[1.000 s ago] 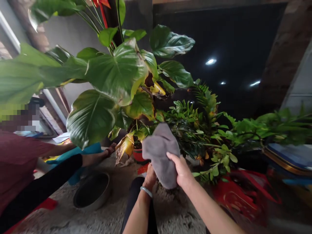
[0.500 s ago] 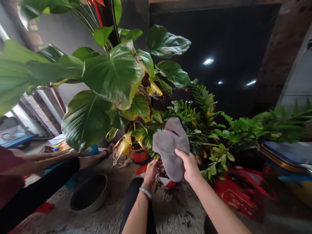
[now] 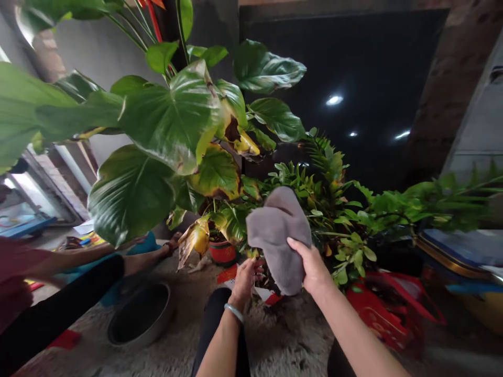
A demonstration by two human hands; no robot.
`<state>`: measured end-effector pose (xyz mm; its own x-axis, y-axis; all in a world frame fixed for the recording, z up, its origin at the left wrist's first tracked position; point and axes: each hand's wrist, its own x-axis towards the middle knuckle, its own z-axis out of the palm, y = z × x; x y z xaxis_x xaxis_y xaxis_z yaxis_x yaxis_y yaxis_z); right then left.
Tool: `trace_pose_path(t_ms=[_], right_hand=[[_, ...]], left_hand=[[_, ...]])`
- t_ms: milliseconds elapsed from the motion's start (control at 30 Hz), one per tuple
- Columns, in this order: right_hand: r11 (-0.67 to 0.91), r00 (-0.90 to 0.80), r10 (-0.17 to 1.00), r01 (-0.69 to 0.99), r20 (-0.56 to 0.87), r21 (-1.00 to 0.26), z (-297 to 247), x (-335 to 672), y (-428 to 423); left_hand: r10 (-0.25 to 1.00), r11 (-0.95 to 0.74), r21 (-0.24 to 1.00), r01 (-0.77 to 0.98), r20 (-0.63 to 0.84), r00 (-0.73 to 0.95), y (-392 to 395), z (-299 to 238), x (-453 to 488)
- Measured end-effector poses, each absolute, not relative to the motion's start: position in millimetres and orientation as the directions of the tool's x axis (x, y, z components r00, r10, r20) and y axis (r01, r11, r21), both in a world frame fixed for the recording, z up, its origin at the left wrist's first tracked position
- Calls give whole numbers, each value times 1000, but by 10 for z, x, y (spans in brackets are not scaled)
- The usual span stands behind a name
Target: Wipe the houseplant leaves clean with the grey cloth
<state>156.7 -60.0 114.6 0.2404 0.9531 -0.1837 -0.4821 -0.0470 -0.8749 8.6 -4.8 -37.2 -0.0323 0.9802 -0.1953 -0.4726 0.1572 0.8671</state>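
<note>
On my feed, the right hand (image 3: 314, 267) grips the grey slipper (image 3: 281, 235) at its edge, thumb on top — it's held above the floor (image 3: 291, 345), before the leafy plants (image 3: 356, 254). My left hand (image 3: 244, 278) (bracelet (image 3: 234, 312) at the wrist) sits just beside, fingers loosely parted.

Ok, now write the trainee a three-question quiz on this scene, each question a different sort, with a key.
1. Which of the person's own hands grips the gray slipper-shaped item?
2. True or false: a pale bracelet circles the wrist of the left hand.
3. Pick one. The round pot beside the yellowed, drying leaf is mainly:
A) blue
B) red
C) white

Key:
1. The right hand.
2. True.
3. B.
</note>
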Motion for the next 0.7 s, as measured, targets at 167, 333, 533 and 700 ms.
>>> trace_pose_path(t_ms=[167, 333, 533, 700], right_hand=[[-309, 184, 889, -433, -418, -847, 652, 1645, -962], [-84, 281, 936, -404, -211, -911, 923, 1748, -993], [105, 393, 900, -612, -187, -784, 1412, 1957, -386], [-279, 217, 811, -673, -543, -685, 912, 1904, -728]], left_hand=[[977, 164, 847, -506, -212, -38, -51, -260, 82], [979, 148, 839, -524, -198, -41, -54, -264, 123], [975, 162, 836, -525, -218, -45, -52, -275, 195], [966, 129, 820, -558, -232, -118, -15, -301, 181]])
